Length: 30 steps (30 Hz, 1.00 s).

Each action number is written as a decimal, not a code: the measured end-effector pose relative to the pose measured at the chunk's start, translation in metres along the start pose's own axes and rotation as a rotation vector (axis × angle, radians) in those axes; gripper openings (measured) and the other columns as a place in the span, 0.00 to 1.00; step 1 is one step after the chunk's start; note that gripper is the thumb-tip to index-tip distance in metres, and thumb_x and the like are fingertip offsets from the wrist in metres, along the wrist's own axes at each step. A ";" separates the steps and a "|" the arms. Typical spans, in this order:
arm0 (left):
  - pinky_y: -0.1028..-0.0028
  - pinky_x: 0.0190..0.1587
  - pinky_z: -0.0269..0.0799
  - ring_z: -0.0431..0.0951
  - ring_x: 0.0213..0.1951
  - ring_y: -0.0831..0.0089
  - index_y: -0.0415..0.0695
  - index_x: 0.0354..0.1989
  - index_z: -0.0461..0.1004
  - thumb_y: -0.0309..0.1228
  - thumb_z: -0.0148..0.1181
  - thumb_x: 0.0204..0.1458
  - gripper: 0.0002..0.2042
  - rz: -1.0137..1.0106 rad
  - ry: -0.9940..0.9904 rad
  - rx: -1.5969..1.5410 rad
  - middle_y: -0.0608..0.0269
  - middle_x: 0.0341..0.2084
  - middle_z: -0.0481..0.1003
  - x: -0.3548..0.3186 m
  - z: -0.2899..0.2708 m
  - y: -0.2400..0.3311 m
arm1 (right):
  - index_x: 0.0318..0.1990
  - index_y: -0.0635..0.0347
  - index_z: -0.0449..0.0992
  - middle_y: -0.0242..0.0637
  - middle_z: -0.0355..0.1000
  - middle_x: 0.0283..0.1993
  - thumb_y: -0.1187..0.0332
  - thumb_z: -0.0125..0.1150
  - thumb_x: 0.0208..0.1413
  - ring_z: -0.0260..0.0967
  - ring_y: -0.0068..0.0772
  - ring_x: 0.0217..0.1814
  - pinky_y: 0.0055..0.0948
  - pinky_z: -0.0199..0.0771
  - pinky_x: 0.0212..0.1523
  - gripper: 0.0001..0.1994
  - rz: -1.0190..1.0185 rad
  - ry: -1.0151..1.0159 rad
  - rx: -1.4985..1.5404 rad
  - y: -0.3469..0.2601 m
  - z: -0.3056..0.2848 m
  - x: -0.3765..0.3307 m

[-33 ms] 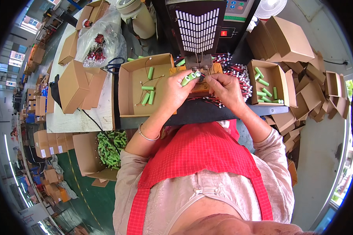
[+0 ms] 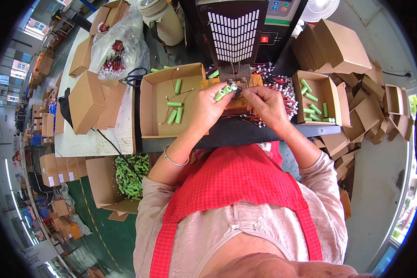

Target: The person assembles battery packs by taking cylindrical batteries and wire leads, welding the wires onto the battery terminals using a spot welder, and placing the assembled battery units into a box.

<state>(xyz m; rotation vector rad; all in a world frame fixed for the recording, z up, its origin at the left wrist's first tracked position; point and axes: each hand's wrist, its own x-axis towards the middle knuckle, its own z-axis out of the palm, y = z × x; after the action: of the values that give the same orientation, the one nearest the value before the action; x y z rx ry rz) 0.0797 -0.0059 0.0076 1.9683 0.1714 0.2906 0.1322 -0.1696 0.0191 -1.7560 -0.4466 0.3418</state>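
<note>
Green cylindrical battery cells [image 2: 224, 92] lie side by side in my left hand [image 2: 210, 103], its fingers closed around them. Their end faces point toward my right hand [image 2: 265, 103]. That hand is closed in a pinch right beside the cell ends; whatever it pinches is too small and hidden to name. Both hands are at the front of a black machine [image 2: 234, 34], just below its metal electrode block [image 2: 235, 72]. Red-and-black wire leads with white connectors [image 2: 282, 92] are heaped beside my right hand.
An open carton [image 2: 148, 102] with several cells and wires stands left, another cell carton [image 2: 317, 77] right. A bag of leads [image 2: 97, 53], scissors [image 2: 135, 76] and a jug [image 2: 167, 28] lie further left. Below the bench edge, a box [image 2: 97, 178] holds many green cells.
</note>
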 end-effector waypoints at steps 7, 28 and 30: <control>0.74 0.25 0.67 0.72 0.20 0.73 0.40 0.35 0.75 0.30 0.60 0.46 0.09 -0.082 -0.052 0.130 0.57 0.18 0.73 0.004 -0.002 0.011 | 0.32 0.66 0.76 0.27 0.68 0.17 0.65 0.54 0.55 0.59 0.12 0.17 0.16 0.58 0.17 0.11 0.055 -0.027 -0.056 0.002 0.000 0.005; 0.74 0.38 0.66 0.72 0.33 0.70 0.34 0.42 0.72 0.32 0.56 0.51 0.15 -0.057 -0.120 0.412 0.58 0.33 0.69 -0.031 -0.124 -0.020 | 0.33 0.54 0.78 0.36 0.70 0.40 0.77 0.57 0.41 0.67 0.40 0.44 0.32 0.70 0.42 0.10 -0.750 -0.183 -0.899 0.083 -0.078 0.096; 0.75 0.35 0.66 0.70 0.30 0.73 0.34 0.43 0.72 0.30 0.57 0.49 0.15 -0.079 -0.138 0.469 0.60 0.28 0.68 -0.031 -0.120 -0.014 | 0.31 0.52 0.78 0.34 0.70 0.40 0.75 0.58 0.41 0.66 0.38 0.45 0.30 0.70 0.42 0.09 -0.801 -0.187 -0.911 0.089 -0.077 0.102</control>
<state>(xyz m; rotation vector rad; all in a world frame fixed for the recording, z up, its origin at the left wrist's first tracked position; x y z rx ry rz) 0.0161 0.0974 0.0368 2.4298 0.2436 0.0630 0.2674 -0.2053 -0.0490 -2.2077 -1.5564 -0.3400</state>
